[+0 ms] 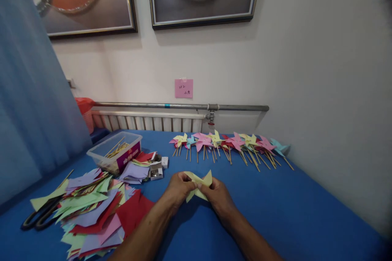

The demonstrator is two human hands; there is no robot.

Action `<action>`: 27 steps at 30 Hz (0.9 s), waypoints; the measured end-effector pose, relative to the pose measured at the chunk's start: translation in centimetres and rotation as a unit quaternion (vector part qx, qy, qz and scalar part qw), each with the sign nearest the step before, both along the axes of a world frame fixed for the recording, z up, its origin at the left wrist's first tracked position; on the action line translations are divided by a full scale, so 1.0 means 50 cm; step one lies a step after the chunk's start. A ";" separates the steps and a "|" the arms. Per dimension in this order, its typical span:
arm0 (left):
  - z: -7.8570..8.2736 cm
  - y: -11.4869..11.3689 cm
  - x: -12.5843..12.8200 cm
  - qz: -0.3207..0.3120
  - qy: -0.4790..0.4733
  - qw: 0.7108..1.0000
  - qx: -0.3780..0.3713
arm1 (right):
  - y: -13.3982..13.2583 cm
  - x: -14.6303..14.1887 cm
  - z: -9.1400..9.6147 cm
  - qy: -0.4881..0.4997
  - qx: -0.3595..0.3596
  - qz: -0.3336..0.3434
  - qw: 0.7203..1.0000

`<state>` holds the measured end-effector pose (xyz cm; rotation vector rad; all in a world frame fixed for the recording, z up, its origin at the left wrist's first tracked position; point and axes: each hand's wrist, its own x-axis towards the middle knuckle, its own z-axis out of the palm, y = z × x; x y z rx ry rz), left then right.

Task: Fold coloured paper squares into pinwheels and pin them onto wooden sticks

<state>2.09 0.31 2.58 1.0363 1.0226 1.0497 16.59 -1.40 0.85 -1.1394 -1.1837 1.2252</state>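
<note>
Between my two hands is a pale yellow paper pinwheel (200, 180), its points bent in toward the middle. My left hand (180, 187) pinches its left side, thumb near the centre. From the right, my right hand (217, 193) grips it too, with the thumb pressed close to the middle. No stick shows on this pinwheel. Beyond my hands, a row of finished pinwheels (203, 140) on thin wooden sticks lies across the blue cloth (275, 212). Left of my left hand are small open boxes (156, 171) with tiny metal pieces, too small to name.
A big pile of coloured paper (92, 208) spreads at the left, beside black-handled scissors (43, 216). Behind it stands a clear plastic tub (104, 151) of sticks. More paper squares (134, 172) lie next to the tub. A blue curtain (33, 89) hangs at the left; a radiator (147, 122) lines the wall.
</note>
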 end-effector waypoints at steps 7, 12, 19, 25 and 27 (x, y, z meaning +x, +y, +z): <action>-0.010 0.005 -0.002 0.009 0.044 0.999 0.009 | 0.001 0.001 -0.009 0.041 -0.016 0.022 0.999; -0.038 0.018 0.000 0.017 0.075 0.995 0.068 | -0.011 0.001 0.001 0.086 -0.035 0.033 0.995; -0.045 0.020 0.005 0.006 0.057 0.996 0.072 | -0.011 -0.003 0.002 0.080 -0.025 0.018 0.996; -0.045 0.019 0.003 -0.006 0.070 0.997 0.044 | 0.009 0.000 -0.020 0.036 -0.010 -0.008 0.999; -0.047 0.020 0.002 -0.012 0.072 0.996 0.053 | 0.018 0.000 -0.027 0.024 -0.008 -0.014 1.000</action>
